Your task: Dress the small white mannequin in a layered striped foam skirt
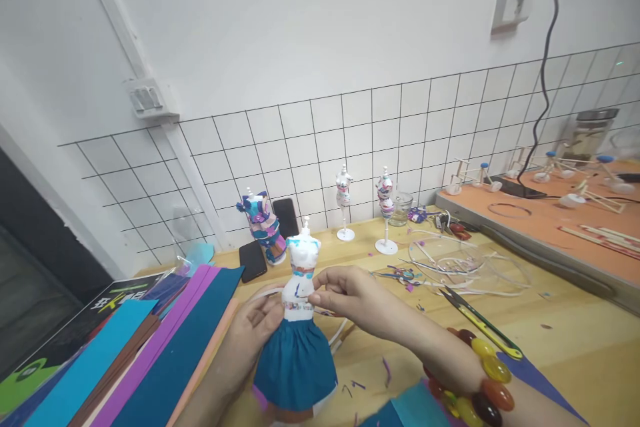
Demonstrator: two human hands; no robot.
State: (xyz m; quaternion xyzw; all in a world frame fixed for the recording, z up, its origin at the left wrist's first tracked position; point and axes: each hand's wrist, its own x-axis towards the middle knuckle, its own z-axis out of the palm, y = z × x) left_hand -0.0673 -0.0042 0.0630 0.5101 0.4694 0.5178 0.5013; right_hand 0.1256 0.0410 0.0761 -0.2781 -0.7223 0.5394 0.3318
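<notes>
While two hands meet at the waist of one mannequin (303, 255) in one skirt (297, 367), front and centre at the counter (560, 337), three other mannequins stand behind it: one dressed (265, 225) and two without skirts (343, 192). The left hand (257, 321) has its fingers curled beside the torso, one white cord (269, 291) running past them; I cannot tell whether it pinches this. The right hand (344, 295), above one bracelet (497, 369), brings thumb and forefinger to the waist, but what lies between them is unclear. Two phones (253, 261), one flat and one leaning, sit near the dressed mannequin; one glass (401, 208) stands opposite. Two sockets (147, 99) are on the wall.
</notes>
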